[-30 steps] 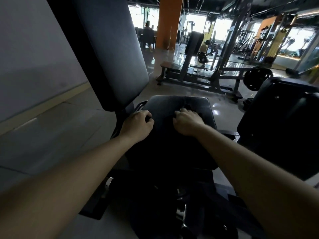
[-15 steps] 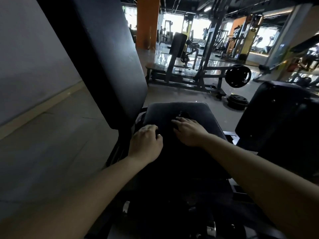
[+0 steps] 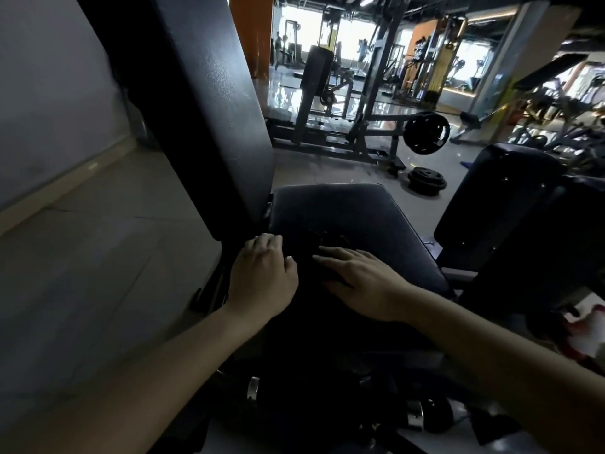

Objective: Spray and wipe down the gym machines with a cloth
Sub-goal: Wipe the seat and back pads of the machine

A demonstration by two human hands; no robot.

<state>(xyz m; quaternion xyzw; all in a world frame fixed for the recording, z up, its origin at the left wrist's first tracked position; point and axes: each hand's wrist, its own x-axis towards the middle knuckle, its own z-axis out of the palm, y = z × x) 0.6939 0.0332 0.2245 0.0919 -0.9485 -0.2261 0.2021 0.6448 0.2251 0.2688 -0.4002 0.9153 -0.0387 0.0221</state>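
The machine's black seat pad [image 3: 353, 208] lies in front of me, and its tall black backrest [image 3: 209, 103] rises on the left. A dark crumpled cloth [image 3: 311, 247] lies on the seat between my hands and is hard to tell from the pad. My left hand [image 3: 262, 276] is at the seat's left edge, fingers curled, thumb against the cloth's left side. My right hand [image 3: 357, 276] lies flat with straight fingers, pressing on the cloth. No spray bottle is in view.
Another black padded part [image 3: 497, 204] stands close on the right. Beyond the seat stands a plate-loaded machine [image 3: 425, 132], with weight plates [image 3: 425, 181] on the floor. A grey wall [image 3: 49, 93] runs along the left, with bare floor [image 3: 98, 257] beside it. Distant people stand near the bright windows.
Both hands have slid along the seat pad toward me, away from its far edge. The right hand's fingers now lie flatter. My view has shifted, showing more of the gym on the right.
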